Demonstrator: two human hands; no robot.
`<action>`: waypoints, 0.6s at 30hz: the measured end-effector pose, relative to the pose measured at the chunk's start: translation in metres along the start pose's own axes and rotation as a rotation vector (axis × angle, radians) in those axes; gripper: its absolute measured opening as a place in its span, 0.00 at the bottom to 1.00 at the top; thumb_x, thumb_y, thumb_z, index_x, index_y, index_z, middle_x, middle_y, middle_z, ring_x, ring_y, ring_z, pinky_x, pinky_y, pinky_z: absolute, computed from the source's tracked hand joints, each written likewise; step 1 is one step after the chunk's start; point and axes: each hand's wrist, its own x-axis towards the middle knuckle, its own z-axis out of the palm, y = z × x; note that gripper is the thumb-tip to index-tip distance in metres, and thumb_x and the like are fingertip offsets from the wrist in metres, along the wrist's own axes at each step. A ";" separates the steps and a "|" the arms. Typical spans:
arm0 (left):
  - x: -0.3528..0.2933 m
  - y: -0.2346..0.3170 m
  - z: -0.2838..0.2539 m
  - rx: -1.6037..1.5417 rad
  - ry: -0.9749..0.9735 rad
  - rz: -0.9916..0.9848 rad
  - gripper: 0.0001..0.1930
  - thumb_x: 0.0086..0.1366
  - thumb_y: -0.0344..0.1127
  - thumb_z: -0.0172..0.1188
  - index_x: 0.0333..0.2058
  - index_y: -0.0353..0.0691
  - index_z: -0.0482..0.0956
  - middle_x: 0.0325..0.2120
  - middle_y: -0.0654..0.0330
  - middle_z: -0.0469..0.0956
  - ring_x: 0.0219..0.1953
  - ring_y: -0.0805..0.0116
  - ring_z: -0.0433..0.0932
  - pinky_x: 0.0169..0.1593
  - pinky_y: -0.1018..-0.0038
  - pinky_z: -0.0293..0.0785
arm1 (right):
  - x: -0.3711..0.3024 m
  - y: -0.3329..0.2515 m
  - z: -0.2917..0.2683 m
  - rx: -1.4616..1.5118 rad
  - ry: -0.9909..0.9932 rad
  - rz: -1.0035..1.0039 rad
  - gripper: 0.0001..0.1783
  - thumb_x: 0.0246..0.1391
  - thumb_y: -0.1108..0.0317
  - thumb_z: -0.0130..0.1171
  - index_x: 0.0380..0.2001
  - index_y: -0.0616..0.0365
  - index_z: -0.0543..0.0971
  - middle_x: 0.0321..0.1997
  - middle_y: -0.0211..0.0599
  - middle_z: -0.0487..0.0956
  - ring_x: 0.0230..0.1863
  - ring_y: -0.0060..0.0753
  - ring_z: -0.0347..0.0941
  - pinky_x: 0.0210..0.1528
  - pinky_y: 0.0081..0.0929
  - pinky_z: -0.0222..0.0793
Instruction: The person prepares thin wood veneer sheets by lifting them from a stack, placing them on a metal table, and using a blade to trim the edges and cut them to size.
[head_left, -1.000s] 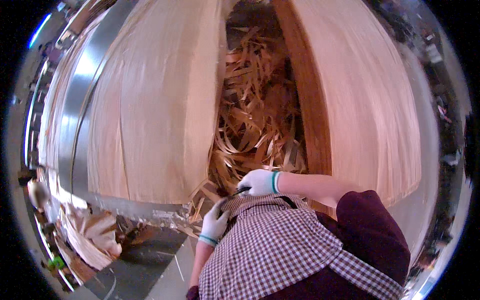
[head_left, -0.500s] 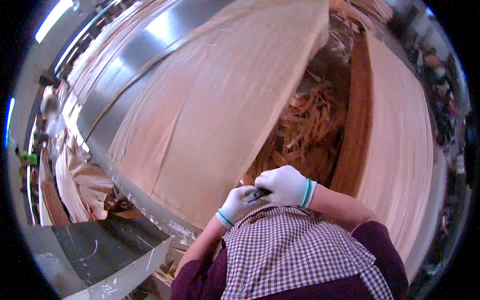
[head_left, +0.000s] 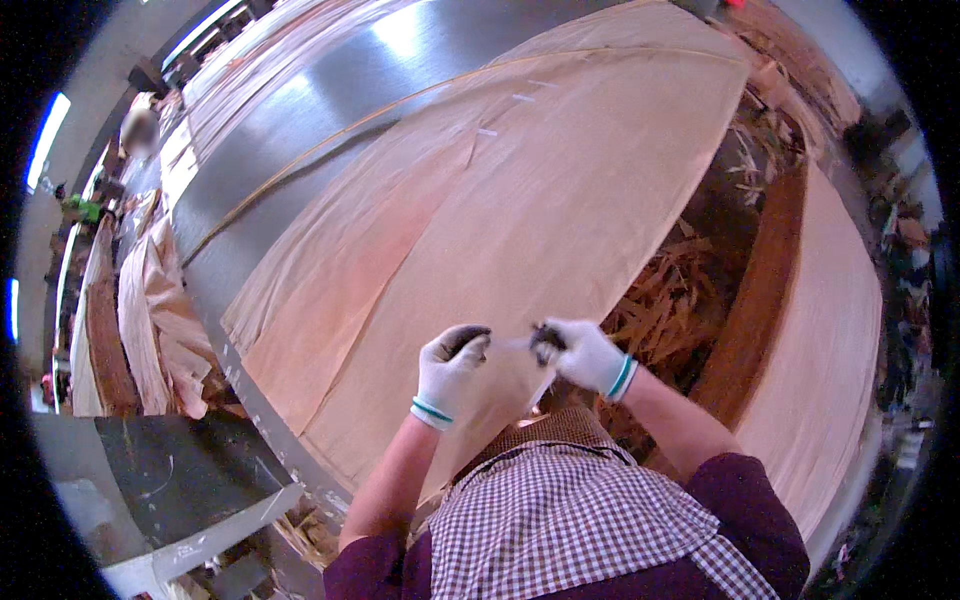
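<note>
Both my hands wear white gloves with dark, stained fingertips and green cuff edges. My left hand is raised over a large pale wood veneer sheet, its thumb and fingers pinched together. Close by on the right, my right hand has its fingers curled in, a little blurred by motion. A short, faint whitish strip of tape seems to stretch between the two pinches. Several short white tape pieces lie on the veneer along a seam, where a pinker section meets a paler one.
A long thin yellowish rod lies across the grey metal table and the veneer. Torn veneer scraps fill the gap on the right, beside a thick stack of veneer. More sheets hang at the left. A person stands far left.
My hands have come apart from each other and lifted away from my apron, with the whitish strip now between them. The view has shifted, showing more of the veneer's far end.
</note>
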 end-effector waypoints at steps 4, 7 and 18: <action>0.068 -0.003 -0.013 0.187 0.190 0.174 0.09 0.62 0.29 0.56 0.39 0.32 0.79 0.30 0.64 0.79 0.32 0.77 0.76 0.36 0.80 0.73 | 0.100 0.036 -0.103 -0.176 0.277 -0.170 0.09 0.55 0.66 0.55 0.33 0.59 0.79 0.25 0.30 0.78 0.22 0.17 0.72 0.23 0.19 0.66; 0.133 0.004 -0.043 0.562 0.354 0.227 0.10 0.61 0.31 0.57 0.39 0.32 0.79 0.31 0.60 0.80 0.33 0.73 0.78 0.38 0.78 0.73 | 0.170 0.036 -0.162 0.205 0.283 0.063 0.10 0.55 0.65 0.56 0.33 0.62 0.79 0.23 0.30 0.78 0.21 0.18 0.71 0.22 0.19 0.66; 0.310 0.017 -0.102 1.633 0.479 -0.071 0.20 0.53 0.36 0.60 0.46 0.47 0.70 0.45 0.53 0.70 0.48 0.53 0.72 0.48 0.60 0.73 | 0.327 0.117 -0.179 0.318 0.224 0.284 0.07 0.55 0.67 0.52 0.33 0.61 0.73 0.20 0.34 0.77 0.14 0.23 0.70 0.14 0.22 0.62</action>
